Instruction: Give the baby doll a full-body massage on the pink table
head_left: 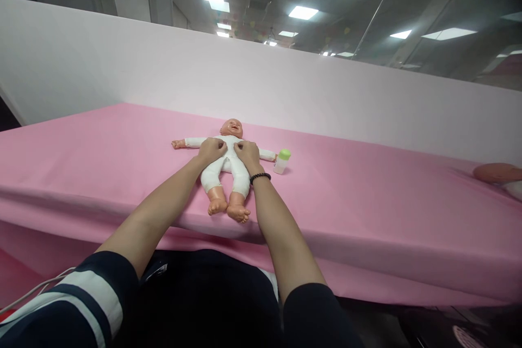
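Observation:
A baby doll [230, 159] in a white cloth suit lies on its back, arms spread, its bare feet toward me. My left hand [212, 150] rests against one side of its torso with the fingers curled. On the other side of the torso, my right hand [247, 153] is curled too, a dark beaded bracelet [260, 178] at its wrist. Both sets of fingertips are turned in and hidden, so whether they pinch the suit does not show. Beside the doll's arm near my right hand stands a small clear bottle [280, 166] with a green cap.
A pink cover [359, 201] drapes the table and hangs over its front edge. Behind it rises a white partition [318, 98] with glass above. Part of a skin-coloured object [495, 172] lies at the far right.

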{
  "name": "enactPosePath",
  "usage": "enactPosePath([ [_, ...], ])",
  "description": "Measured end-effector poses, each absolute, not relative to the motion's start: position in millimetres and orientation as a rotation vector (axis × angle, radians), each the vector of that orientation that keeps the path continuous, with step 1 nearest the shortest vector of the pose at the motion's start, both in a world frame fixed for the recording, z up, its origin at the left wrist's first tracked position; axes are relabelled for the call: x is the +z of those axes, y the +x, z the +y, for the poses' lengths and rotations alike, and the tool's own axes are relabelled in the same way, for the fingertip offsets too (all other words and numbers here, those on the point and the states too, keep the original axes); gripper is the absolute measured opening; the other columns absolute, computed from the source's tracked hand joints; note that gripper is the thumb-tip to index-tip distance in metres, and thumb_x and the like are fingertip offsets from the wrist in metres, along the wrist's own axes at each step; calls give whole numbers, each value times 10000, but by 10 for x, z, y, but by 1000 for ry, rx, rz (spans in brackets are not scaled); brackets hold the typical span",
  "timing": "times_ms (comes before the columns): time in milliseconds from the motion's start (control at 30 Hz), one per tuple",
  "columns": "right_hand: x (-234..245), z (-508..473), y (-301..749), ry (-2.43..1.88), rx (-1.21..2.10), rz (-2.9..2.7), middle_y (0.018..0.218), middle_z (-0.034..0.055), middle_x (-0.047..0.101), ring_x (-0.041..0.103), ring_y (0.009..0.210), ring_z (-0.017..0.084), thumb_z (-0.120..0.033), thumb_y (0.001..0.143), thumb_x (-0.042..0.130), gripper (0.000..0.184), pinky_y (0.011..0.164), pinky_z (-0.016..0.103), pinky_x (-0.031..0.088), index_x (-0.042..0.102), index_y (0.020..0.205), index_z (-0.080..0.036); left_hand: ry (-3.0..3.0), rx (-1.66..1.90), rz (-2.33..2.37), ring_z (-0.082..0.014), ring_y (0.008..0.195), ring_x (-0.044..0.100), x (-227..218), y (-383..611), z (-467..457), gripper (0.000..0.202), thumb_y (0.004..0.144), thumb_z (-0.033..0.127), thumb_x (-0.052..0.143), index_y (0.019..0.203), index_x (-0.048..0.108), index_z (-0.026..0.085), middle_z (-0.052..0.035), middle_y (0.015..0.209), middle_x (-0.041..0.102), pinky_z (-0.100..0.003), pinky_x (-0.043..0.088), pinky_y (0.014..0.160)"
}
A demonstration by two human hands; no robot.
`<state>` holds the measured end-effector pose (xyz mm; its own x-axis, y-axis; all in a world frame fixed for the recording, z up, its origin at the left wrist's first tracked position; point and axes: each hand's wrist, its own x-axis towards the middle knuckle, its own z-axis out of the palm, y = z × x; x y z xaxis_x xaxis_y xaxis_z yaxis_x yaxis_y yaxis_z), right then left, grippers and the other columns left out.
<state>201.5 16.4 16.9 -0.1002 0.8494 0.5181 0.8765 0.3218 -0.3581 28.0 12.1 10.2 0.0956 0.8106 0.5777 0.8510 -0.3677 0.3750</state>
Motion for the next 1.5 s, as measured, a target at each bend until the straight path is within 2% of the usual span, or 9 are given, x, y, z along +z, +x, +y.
enactPosePath([
  [267,188,107,2025,-1334,42,-2071,1007,58,810,715,933,191,-291,1038,495,356,842,255,480,833,993,-188,-2558,-1260,-1515,-210,788,685,74,253,157,352,925,340,526,932,828,158,-69,851,795,-312,521,793],
  [467,142,154,2049,-1181,166,-2130,1212,41,777,699,1123,184,-249,1044,477,346,986,267,500,788,1193,-218,-2739,-1326,-1421,-259,1134,715,47,227,204,438,939,295,492,1247,782,183,-59,1234,780,-360,531,1043],
  [600,100,230,2049,-1161,320,-2140,1511,39,615,535,1424,186,-296,1073,424,435,1203,344,393,657,1438,-259,-2826,-1279,-1433,-275,1413,564,31,221,253,504,977,318,482,1431,672,210,-38,1451,667,-394,391,1241],
  [733,95,292,2037,-1362,403,-2148,1699,33,367,272,1606,240,-429,1087,396,525,1307,510,215,494,1586,-298,-2818,-1113,-1571,-284,1570,358,12,223,327,536,1007,342,455,1509,594,214,-54,1614,498,-439,219,1326],
  [867,114,295,2043,-1567,472,-2091,1767,61,151,94,1648,303,-598,1066,349,672,1285,673,50,316,1672,-308,-2738,-969,-1815,-310,1629,188,-4,199,374,604,1021,445,422,1586,482,243,-98,1717,299,-561,141,1316],
  [1067,128,248,2113,-1758,514,-1943,1769,78,142,100,1644,329,-673,1041,242,774,1271,692,-42,228,1700,-267,-2550,-875,-2127,-393,1631,124,9,142,335,735,1010,594,351,1656,326,245,-168,1744,190,-730,59,1243],
  [1200,103,265,2204,-1843,445,-1872,1740,102,259,151,1630,344,-600,1058,212,713,1260,716,-22,343,1660,-240,-2422,-828,-2235,-384,1633,133,27,52,278,729,1017,604,291,1633,366,222,-200,1726,241,-772,2,1216],
  [1333,62,276,2323,-1919,363,-1797,1698,130,351,189,1610,358,-410,1070,239,591,1258,703,21,509,1552,-199,-2204,-681,-2304,-389,1630,127,1,-101,236,659,1031,516,252,1566,488,213,-176,1737,235,-781,-12,1213],
  [1500,-10,267,2463,-2031,257,-1668,1701,189,314,126,1624,333,-350,1009,439,614,1303,551,0,466,1563,-88,-1988,-637,-2339,-424,1631,44,-121,-318,266,676,969,378,423,1636,380,277,-153,1753,202,-806,-47,1188],
])
